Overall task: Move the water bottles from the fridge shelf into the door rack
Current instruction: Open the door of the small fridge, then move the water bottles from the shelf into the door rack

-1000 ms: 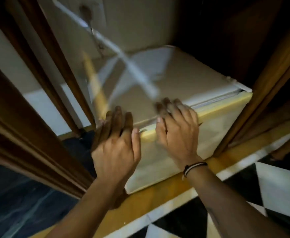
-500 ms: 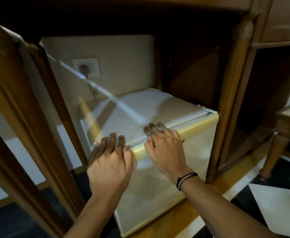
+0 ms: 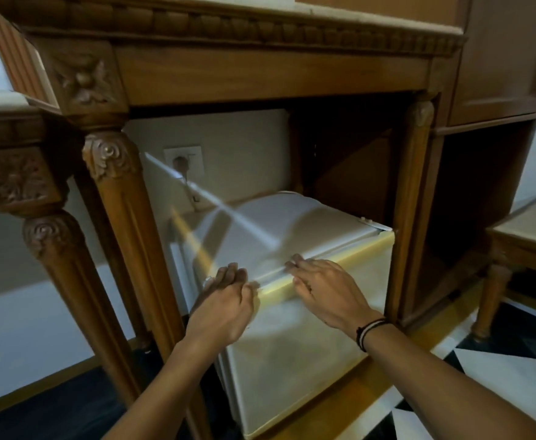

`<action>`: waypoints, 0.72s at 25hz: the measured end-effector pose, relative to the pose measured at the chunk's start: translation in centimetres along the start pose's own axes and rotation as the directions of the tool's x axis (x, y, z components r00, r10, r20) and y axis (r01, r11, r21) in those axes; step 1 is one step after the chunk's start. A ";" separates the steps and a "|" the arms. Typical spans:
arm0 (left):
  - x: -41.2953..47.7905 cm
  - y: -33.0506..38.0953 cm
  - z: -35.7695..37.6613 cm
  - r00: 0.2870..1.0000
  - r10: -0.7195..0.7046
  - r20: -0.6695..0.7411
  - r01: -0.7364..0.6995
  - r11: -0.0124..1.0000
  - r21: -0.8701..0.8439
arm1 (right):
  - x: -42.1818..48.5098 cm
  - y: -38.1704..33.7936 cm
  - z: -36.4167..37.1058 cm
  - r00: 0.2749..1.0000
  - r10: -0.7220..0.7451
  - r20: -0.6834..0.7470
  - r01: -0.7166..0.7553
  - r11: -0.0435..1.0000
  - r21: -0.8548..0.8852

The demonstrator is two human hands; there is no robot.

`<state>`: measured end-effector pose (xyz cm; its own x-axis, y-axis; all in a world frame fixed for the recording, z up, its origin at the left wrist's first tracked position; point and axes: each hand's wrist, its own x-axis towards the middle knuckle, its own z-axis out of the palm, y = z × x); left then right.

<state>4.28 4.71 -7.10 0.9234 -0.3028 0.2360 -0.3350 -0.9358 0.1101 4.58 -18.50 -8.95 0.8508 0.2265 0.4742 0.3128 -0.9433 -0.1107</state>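
A small white box-shaped fridge (image 3: 308, 328) sits closed beneath a carved brown wooden worktop (image 3: 228, 33). The left hand (image 3: 222, 308) and right hand (image 3: 325, 292) rest at the door's top edge, fingers extended, each grip released. The water bottles are out of sight.

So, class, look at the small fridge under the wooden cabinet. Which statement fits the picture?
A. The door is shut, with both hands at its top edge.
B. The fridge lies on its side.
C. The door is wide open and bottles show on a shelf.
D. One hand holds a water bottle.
A: the fridge door is shut, and the left hand and right hand both rest at its top edge; no bottle is in view.
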 end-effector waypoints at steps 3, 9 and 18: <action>0.5 -0.6 -0.5 0.998 -0.001 0.059 0.005 0.998 -0.058 | -1.5 0.9 -0.9 0.999 0.025 0.028 -0.026 0.999 0.042; 1.5 -0.8 1.8 0.996 -0.061 -0.063 0.063 0.997 0.036 | -8.2 5.4 -5.3 0.983 0.033 0.179 -0.061 0.986 0.156; 2.6 -1.5 7.0 0.875 0.071 -0.478 0.035 0.977 0.209 | -13.3 11.8 -12.6 0.907 0.200 0.370 -0.292 0.932 0.213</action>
<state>8.54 4.07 -13.44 0.6950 -0.2453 0.6759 -0.2563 -0.9628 -0.0859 -8.38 -35.68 -5.59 0.9906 0.1067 0.0852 0.1331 -0.8939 -0.4280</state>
